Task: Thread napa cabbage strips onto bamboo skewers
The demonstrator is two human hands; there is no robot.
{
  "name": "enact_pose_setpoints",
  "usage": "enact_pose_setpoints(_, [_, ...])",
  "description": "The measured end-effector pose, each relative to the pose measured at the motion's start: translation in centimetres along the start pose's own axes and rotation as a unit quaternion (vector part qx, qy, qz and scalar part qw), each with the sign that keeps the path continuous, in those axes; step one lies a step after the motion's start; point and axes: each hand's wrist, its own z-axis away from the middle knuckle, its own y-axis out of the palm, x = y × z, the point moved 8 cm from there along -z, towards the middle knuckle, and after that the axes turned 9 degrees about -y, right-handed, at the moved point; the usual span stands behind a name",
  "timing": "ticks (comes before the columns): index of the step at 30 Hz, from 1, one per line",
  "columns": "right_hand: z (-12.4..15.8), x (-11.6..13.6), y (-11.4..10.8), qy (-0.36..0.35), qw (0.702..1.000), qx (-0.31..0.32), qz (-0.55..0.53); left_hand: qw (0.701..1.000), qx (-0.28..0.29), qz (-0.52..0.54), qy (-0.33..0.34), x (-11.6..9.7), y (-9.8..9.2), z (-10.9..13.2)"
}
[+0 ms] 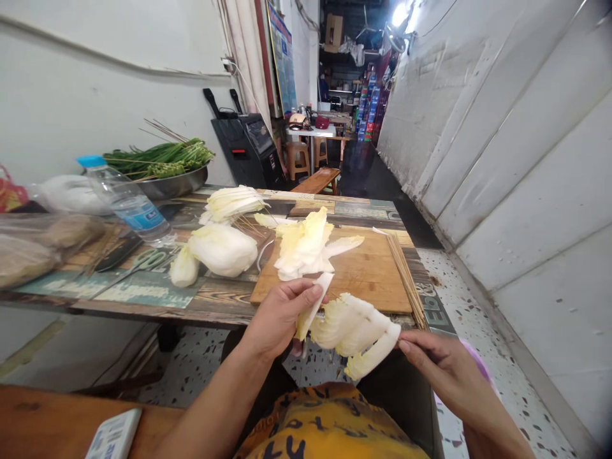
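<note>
I saw the left hand [280,319] pinching 1 cabbage strip [316,303], the right hand [444,362] gripping 1 skewer [400,339] of threaded strips [358,324], near 1 cutting board [370,274].

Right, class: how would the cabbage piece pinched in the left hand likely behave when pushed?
The cabbage piece is probably fairly stiff along its white part, which juts straight from the left hand. Its yellowish lower end may flop. Being a narrow strip, it is likely light.
</note>
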Motion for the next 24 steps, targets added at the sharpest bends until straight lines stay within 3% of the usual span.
enact_pose_setpoints(10, [0.01,0.11,-0.02,0.006,1.0,0.003,0.0,0.994,-0.042,-0.089,0.037,-0.57,-0.41,0.47])
enact_pose_setpoints(24, [0.32,-0.52,0.1,0.014,1.0,0.02,-0.017,0.992,-0.005,-0.122,0.04,-0.03,-0.02,0.39])
